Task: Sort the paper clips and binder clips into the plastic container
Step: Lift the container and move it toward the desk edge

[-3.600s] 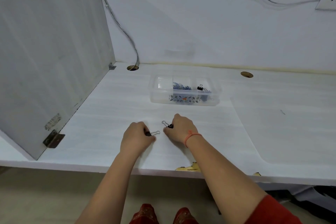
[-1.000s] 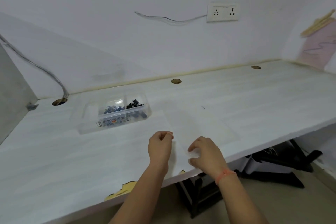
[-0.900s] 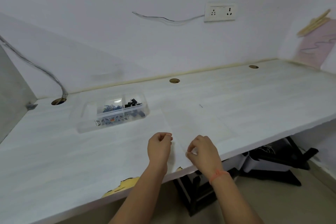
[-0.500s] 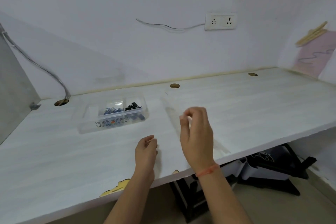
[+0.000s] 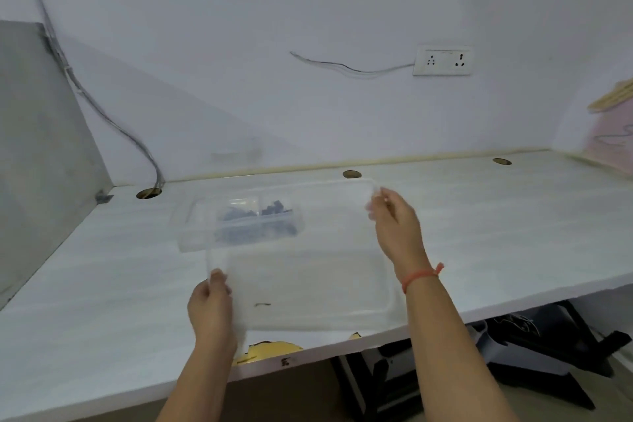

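Observation:
A clear plastic container (image 5: pixel 186 233) stands on the white desk, with blue paper clips (image 5: pixel 236 215) and black binder clips (image 5: pixel 274 207) in its compartments. Both hands hold a large transparent lid (image 5: pixel 308 271) in the air, tilted, in front of the container. My left hand (image 5: pixel 210 305) pinches the lid's near left corner. My right hand (image 5: pixel 394 226) pinches its far right corner. Part of the container shows blurred through the lid.
A grey partition panel (image 5: pixel 37 147) closes the desk's left side, with a cable (image 5: pixel 113 120) running into a grommet hole (image 5: pixel 148 193). More grommet holes (image 5: pixel 351 174) sit along the back wall. A wall socket (image 5: pixel 443 60) is upper right. Dark chair legs (image 5: pixel 534 363) stand under the desk.
Both hands took hold of the transparent lid lying on the desk and raised it; it now hangs tilted between them in front of the container.

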The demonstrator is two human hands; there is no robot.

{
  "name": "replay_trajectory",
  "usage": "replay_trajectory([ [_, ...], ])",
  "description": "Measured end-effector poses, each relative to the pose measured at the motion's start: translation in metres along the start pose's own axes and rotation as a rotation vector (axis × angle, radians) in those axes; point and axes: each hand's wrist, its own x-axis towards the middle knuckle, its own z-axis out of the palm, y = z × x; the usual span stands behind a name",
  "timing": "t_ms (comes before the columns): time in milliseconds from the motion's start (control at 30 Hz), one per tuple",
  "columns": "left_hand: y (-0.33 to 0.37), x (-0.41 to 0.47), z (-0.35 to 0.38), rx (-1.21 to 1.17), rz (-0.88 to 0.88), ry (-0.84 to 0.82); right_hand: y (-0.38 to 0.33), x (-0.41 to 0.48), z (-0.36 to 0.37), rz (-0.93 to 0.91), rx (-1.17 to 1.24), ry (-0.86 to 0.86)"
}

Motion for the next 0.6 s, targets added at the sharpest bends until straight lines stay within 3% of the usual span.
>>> replay_trajectory([
  [67, 0.007, 0.015, -0.01, -0.02, 0.004, 0.076, 0.028, -0.007, 0.006, 0.188, -0.176, -0.287],
  [133, 0.015, 0.029, -0.015, -0.014, 0.01, 0.082, 0.046, -0.027, 0.016, 0.4, -0.183, -0.438],
  [367, 0.037, 0.056, -0.034, 0.107, 0.209, 0.005, 0.054, -0.014, 0.077, 0.31, -0.066, -0.212],
  [500, 0.052, 0.091, -0.032, 0.108, 0.287, 0.008, 0.052, 0.02, 0.117, 0.184, -0.292, -0.095],
  [600, 0.063, 0.129, -0.02, 0.132, 0.289, 0.001, 0.054, 0.047, 0.152, 0.157, -0.244, -0.043],
])
